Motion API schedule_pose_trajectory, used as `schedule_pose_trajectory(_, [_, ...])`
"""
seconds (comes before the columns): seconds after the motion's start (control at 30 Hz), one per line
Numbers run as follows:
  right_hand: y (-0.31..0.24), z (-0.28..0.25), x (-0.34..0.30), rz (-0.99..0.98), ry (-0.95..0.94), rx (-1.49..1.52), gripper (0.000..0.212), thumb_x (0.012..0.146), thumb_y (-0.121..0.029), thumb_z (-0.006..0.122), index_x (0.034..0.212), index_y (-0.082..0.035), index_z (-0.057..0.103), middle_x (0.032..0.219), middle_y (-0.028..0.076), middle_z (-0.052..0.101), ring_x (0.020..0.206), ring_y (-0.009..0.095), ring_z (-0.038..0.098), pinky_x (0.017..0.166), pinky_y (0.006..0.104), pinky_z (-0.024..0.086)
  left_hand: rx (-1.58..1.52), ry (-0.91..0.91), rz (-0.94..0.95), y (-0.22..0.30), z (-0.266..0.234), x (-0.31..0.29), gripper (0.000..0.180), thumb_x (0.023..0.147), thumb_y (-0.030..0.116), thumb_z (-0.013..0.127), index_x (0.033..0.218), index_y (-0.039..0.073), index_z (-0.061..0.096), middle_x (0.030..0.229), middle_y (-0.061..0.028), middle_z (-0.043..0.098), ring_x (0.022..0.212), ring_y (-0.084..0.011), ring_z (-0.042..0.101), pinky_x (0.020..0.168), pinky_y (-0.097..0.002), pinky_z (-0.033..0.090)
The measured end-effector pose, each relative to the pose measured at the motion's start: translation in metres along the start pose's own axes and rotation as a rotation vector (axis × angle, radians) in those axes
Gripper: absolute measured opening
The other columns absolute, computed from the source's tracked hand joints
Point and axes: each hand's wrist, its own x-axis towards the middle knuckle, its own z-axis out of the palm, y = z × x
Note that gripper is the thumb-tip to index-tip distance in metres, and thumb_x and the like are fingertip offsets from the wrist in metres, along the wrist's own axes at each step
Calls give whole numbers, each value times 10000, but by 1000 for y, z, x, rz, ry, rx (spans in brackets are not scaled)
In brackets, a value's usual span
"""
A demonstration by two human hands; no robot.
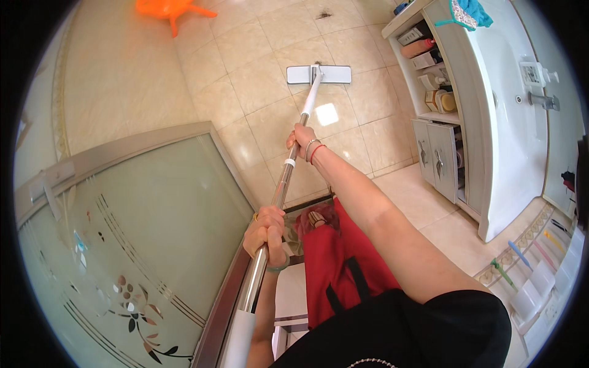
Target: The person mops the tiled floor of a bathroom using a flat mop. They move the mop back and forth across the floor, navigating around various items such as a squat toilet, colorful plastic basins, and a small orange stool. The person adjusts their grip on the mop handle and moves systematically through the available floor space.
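I hold a long flat mop with both hands. Its metal pole point(279, 190) runs from the lower middle up to a white rectangular mop head point(319, 74) lying flat on the beige tiled floor point(257, 80). My right hand point(303, 138), wearing bracelets on the wrist, grips the pole further out, near a white collar. My left hand point(266, 232) grips the pole lower down, close to my body, with a ring and a green band on the wrist.
A frosted glass shower door point(123, 245) with a metal frame fills the left. A white vanity point(491, 122) with open shelves of bottles, a sink and tap stands at right. An orange plastic object point(169, 8) lies on the far floor. Toothbrushes point(521, 257) hang at lower right.
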Motion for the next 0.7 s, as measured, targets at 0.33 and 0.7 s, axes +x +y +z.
schedule_pose_trajectory(0.33, [-92, 30, 51, -58, -50, 53, 261, 945, -168, 353, 759, 10, 396, 562, 118, 451, 417, 206, 435, 389, 344, 396, -16, -3, 45, -55, 35, 71, 286, 885, -23, 442, 654, 74, 306, 569, -46, 439, 549, -161, 416, 648, -417, 460])
schedule_pose_trajectory(0.7, [-160, 52, 90, -139, -73, 21, 237, 936, -151, 354, 759, -1, 404, 543, 113, 469, 404, 203, 451, 369, 337, 386, 5, 0, 119, -105, 65, 119, 294, 878, -47, 430, 638, 72, 310, 570, -47, 433, 543, -159, 407, 662, -421, 458])
